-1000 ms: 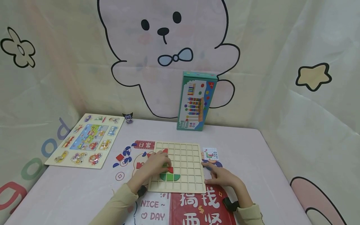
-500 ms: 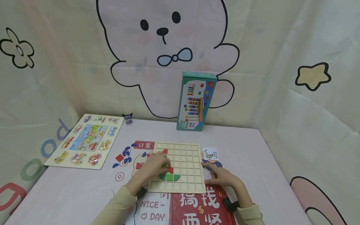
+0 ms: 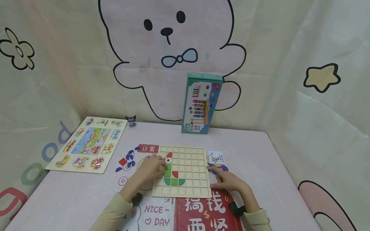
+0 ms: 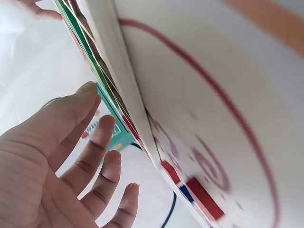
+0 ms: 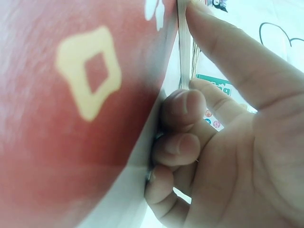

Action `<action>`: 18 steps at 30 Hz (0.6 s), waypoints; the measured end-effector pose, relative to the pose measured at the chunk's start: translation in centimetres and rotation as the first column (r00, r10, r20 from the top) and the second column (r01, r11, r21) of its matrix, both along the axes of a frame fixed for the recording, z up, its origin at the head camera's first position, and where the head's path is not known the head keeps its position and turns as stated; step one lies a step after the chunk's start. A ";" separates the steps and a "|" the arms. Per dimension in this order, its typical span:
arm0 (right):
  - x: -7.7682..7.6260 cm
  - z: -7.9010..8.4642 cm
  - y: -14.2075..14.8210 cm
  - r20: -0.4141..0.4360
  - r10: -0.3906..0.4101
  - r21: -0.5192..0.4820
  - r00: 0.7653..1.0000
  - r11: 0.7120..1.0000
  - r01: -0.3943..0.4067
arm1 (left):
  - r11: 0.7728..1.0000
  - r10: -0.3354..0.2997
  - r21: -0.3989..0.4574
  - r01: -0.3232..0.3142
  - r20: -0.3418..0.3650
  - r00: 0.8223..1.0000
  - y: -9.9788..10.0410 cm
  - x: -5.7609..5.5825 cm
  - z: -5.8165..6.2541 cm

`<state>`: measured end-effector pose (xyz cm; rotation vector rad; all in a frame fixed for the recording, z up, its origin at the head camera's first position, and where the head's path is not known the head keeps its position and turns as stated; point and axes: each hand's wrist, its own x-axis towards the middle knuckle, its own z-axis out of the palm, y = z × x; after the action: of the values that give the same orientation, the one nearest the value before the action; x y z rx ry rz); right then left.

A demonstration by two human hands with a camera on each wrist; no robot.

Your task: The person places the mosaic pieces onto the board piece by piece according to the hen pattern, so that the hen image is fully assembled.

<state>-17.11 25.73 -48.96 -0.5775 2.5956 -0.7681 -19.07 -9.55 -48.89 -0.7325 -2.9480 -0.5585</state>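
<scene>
A pale wooden grid board (image 3: 193, 168) lies flat, with a small picture made of pieces on its left side. A red piece (image 3: 169, 154) is at the top, with an eye tile (image 3: 168, 160) beneath it, then green squares (image 3: 167, 173), another red piece (image 3: 174, 174) and a green bottom row (image 3: 174, 182). My left hand (image 3: 152, 167) hovers over the board's left edge. In the left wrist view its fingers (image 4: 102, 137) are spread and relaxed, holding nothing. My right hand (image 3: 228, 180) touches the board's right edge with thumb and index finger, its other fingers bent in the right wrist view.
Loose blue pieces (image 3: 130, 155) and a red square (image 3: 122, 161) lie left of the board. A pattern card (image 3: 216, 158) is at its right. Farther off are a vehicle puzzle (image 3: 95, 141), a tiny figure (image 3: 131, 121) and an upright ring-game box (image 3: 202, 104).
My left hand has left the red piece near the middle and moved left, uncovering the eye tile and green squares. My right hand stays at the board's edge.
</scene>
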 end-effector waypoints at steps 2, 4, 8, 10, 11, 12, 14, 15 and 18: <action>0.0 0.0 0.0 0.000 0.000 -0.003 1.000 1.000 0.000 | 1.000 0.030 -0.001 -0.030 0.006 1.000 -0.4 0.1 0.1; 0.0 0.0 0.0 0.001 0.000 -0.005 1.000 1.000 0.000 | 0.999 0.054 0.007 -0.054 0.025 0.998 -0.9 0.1 0.3; 0.0 -0.1 0.0 0.001 0.001 -0.004 1.000 1.000 -0.001 | 0.996 0.092 0.017 -0.093 0.042 0.995 -2.1 0.2 0.5; 0.0 0.0 0.0 -0.001 0.002 -0.004 1.000 1.000 -0.002 | 0.994 0.107 0.024 -0.109 0.045 0.993 -2.8 0.3 0.5; 0.0 0.0 0.0 0.000 0.002 -0.004 1.000 1.000 -0.002 | 0.993 0.114 0.024 -0.115 0.041 0.993 -3.2 0.3 0.5; 0.0 0.0 0.0 0.001 0.001 -0.005 1.000 1.000 -0.001 | 0.992 0.119 0.027 -0.120 0.040 0.992 -3.6 0.3 0.5; 0.0 0.0 0.0 0.004 -0.002 -0.005 1.000 1.000 0.002 | 0.992 0.123 0.035 -0.124 0.027 0.992 -4.4 0.3 0.4; 0.0 0.0 0.0 0.004 -0.002 -0.005 1.000 1.000 0.003 | 0.992 0.124 0.031 -0.125 0.014 0.992 -4.8 0.2 0.3; 0.0 0.1 0.0 0.006 -0.003 -0.005 1.000 1.000 0.003 | 0.989 0.144 0.038 -0.144 -0.002 0.990 -6.0 0.2 0.2</action>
<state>-17.11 25.71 -48.90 -0.5716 2.5908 -0.7761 -18.82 -15.55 -48.68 -0.5108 -2.9465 -0.5974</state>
